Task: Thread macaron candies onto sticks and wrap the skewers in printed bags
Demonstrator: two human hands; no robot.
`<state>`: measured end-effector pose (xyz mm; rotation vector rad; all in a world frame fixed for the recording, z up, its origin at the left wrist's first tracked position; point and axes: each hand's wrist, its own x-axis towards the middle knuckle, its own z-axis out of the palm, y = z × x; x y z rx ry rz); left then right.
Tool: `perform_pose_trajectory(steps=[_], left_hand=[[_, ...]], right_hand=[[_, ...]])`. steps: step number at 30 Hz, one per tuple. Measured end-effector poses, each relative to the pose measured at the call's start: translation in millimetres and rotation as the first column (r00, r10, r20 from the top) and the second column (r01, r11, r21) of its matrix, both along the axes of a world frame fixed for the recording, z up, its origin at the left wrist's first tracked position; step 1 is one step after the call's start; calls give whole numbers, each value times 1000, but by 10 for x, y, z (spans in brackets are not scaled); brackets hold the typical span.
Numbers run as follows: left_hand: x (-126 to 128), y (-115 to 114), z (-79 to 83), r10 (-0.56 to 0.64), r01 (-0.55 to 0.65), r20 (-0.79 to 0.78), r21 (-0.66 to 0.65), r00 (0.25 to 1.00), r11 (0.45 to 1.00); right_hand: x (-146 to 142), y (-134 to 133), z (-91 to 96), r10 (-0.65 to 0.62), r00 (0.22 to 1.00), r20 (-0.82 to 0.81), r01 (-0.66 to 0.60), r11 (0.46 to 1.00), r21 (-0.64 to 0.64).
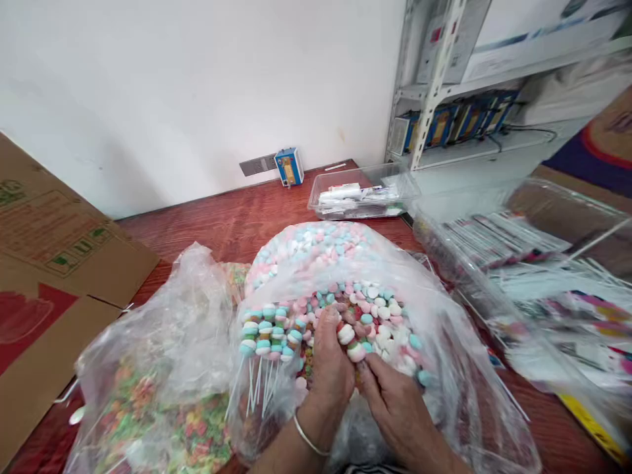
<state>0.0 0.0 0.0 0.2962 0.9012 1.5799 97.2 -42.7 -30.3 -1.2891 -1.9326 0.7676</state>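
My left hand (332,352) reaches into an open clear plastic bag (444,329) of small pink, white and blue marshmallows (380,309). Its thumb and fingers are closed around the upper part of a short marshmallow skewer (351,343). My right hand (392,395) pinches low on the same skewer; its stick is hidden by the fingers. To the left lies a bunch of finished marshmallow skewers (269,332) with white sticks pointing down. A silver bangle (307,434) circles my left wrist.
A second plastic bag (172,368) holds red, green and orange gummies. A cardboard box (59,263) stands at left. Clear trays hold wrapped packets (355,192) and white sticks with printed packaging (508,237). A blue device (289,167) sits by the wall, near metal shelving (437,79).
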Motion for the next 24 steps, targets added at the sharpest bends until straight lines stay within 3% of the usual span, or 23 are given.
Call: perform_pose_trajectory(steps=[5, 9, 13, 15, 18, 21, 22, 23, 24], left_hand=[[131, -48, -118, -9, 9, -61, 0, 998, 1000], [55, 1, -117, 48, -48, -43, 1, 998, 999], [32, -37, -178, 2, -8, -118, -49, 993, 999], [52, -87, -237, -26, 13, -180, -71, 983, 997], [21, -155, -264, -18, -13, -303, -103, 953, 995], [-197, -195, -113, -46, -27, -466, -150, 884, 988], [-322, -200, -22, -109, 25, -545, -160, 831, 987], [-470, -202, 81, -161, 80, -642, -154, 750, 985], [-633, -200, 186, -130, 63, -761, -117, 635, 991]], right_hand=[[50, 10, -84, -2, 1000, 23, 0, 998, 63], [133, -56, -226, 64, 980, 186, -81, 993, 87], [117, -125, -387, 30, 965, 261, -74, 984, 160], [66, -132, -384, 78, 960, 269, -112, 987, 115], [-24, -103, -231, 187, 950, 251, -186, 982, -28], [-76, -42, 16, 288, 943, 167, -263, 952, -154], [-74, -15, 91, 332, 932, 141, -308, 936, -170], [-59, 13, 151, 362, 924, 125, -339, 925, -169], [-32, 44, 194, 370, 920, 128, -349, 923, -162]])
